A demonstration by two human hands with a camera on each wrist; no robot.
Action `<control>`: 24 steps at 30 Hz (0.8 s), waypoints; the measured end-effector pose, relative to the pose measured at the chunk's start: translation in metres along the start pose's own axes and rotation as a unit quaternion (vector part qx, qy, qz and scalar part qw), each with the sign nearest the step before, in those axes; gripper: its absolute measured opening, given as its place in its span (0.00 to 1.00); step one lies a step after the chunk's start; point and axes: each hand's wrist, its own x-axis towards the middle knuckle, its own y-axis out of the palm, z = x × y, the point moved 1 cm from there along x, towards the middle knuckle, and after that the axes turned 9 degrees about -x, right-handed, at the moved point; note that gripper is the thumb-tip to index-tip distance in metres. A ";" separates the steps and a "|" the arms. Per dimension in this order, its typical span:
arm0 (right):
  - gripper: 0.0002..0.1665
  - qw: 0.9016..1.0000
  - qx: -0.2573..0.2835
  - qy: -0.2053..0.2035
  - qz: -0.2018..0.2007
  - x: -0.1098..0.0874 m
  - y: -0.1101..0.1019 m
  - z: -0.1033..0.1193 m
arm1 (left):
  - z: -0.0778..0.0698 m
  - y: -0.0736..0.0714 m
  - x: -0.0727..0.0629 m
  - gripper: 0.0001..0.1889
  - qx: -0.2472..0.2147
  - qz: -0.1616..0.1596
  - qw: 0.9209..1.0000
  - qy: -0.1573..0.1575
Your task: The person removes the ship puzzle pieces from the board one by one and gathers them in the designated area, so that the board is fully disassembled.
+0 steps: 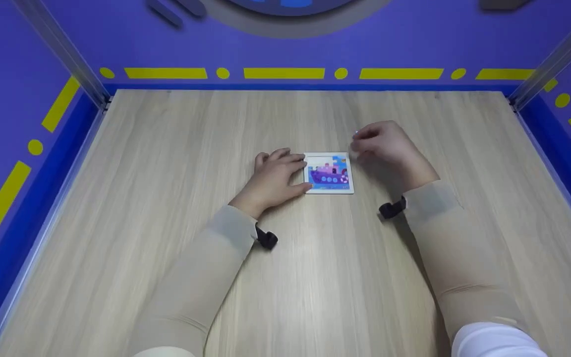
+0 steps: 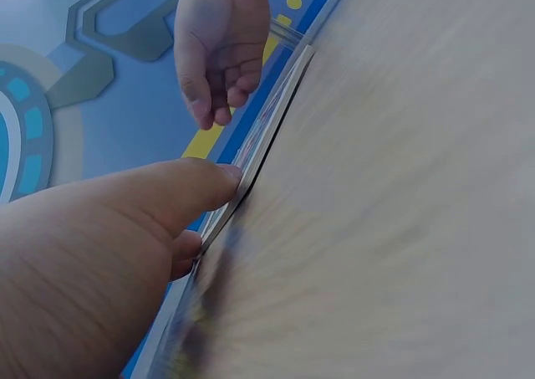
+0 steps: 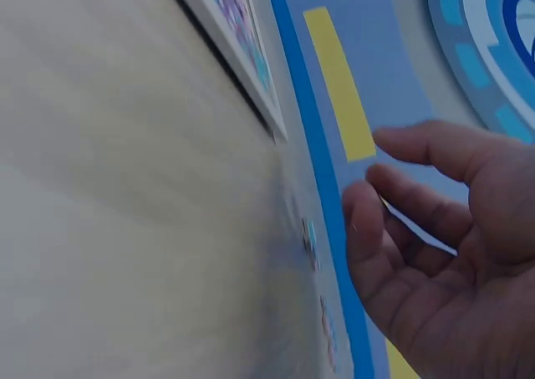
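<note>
A small white-framed jigsaw puzzle [image 1: 329, 192] with a purple boat picture lies flat on the table; pale areas without picture show in its upper left part. My left hand [image 1: 278, 181] rests at the frame's left side, thumb near the lower corner and fingers along the edge. In the left wrist view, the thumb [image 2: 201, 182] touches the frame's rim. Just off the upper right corner, my right hand [image 1: 387, 144] hovers with bent fingers. The right wrist view shows a gap between its thumb [image 3: 426, 149] and fingers, with nothing visible there.
Two small coloured pieces, one nearer [image 3: 310, 243] and another [image 3: 328, 333], lie on the table beside the frame in the right wrist view. Blue panels [image 1: 285, 54] with yellow marks rise behind the wooden table [image 1: 191, 129] and at both sides.
</note>
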 end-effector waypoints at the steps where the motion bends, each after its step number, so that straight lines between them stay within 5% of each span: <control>1: 0.20 1.000 -0.012 -0.010 0.011 -0.001 0.004 0.003 | 0.000 0.000 0.000 0.36 0.000 0.000 1.000 0.001; 10: 0.20 0.988 -0.135 -0.057 0.057 -0.002 0.028 0.016 | 0.001 0.002 0.002 0.36 0.006 -0.004 1.000 0.005; 24: 0.19 0.977 -0.180 -0.081 0.075 -0.001 0.036 0.017 | 0.002 0.002 0.001 0.35 0.006 -0.004 1.000 0.004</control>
